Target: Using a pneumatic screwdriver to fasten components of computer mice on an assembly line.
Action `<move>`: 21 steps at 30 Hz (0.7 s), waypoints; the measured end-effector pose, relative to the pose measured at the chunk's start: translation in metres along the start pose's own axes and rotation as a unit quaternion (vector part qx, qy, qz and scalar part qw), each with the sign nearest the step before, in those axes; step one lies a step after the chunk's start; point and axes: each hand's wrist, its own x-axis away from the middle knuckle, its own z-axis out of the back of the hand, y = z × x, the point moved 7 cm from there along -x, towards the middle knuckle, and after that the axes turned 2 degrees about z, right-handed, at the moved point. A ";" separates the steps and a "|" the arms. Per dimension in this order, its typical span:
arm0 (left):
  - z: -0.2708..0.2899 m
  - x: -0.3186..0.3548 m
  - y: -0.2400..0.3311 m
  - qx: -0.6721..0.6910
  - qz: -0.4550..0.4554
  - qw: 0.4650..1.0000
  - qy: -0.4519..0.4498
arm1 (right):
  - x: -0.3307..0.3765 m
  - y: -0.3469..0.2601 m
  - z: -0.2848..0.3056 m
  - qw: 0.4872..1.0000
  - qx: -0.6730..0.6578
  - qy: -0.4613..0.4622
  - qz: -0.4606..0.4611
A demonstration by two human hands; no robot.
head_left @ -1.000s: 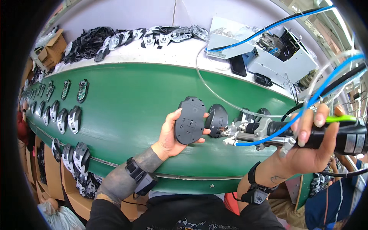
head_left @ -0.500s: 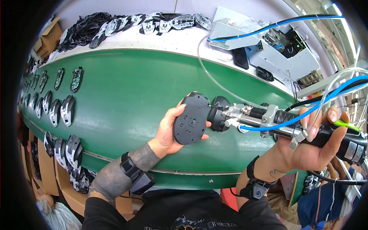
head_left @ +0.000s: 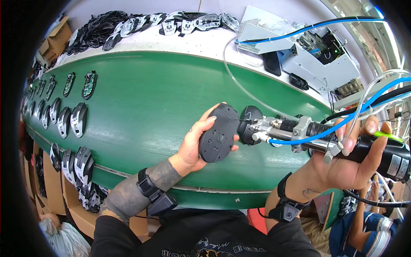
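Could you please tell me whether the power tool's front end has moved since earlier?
Yes: the tool's front end has moved forward, nearer the white machine.

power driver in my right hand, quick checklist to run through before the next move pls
1. Black mouse held in the left hand, underside showing: ok.
2. Power driver gripped in the right hand: ok.
3. Driver tip lined up with a hole in the underside: cannot tell; it shows at the edge of the mouse, and contact is unclear.
4. Screw in place at the tip: cannot tell, too small to see.
5. Left thumb and fingertips apart from the tip: ok.
6. Blue hose clear of the left hand: ok, it runs off to the right.
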 end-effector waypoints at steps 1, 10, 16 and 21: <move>0.002 -0.001 0.000 0.000 -0.001 1.000 0.000 | -0.001 0.000 0.002 1.000 0.004 0.023 -0.001; 0.012 -0.001 -0.007 0.013 0.034 0.998 0.050 | -0.001 0.002 0.007 0.991 -0.122 -0.038 -0.036; 0.005 0.000 -0.011 0.019 0.052 0.998 0.011 | 0.001 0.006 0.004 0.999 -0.044 -0.011 0.005; 0.006 0.001 -0.011 0.020 0.050 0.998 0.013 | 0.002 0.008 0.000 0.998 -0.049 -0.026 -0.020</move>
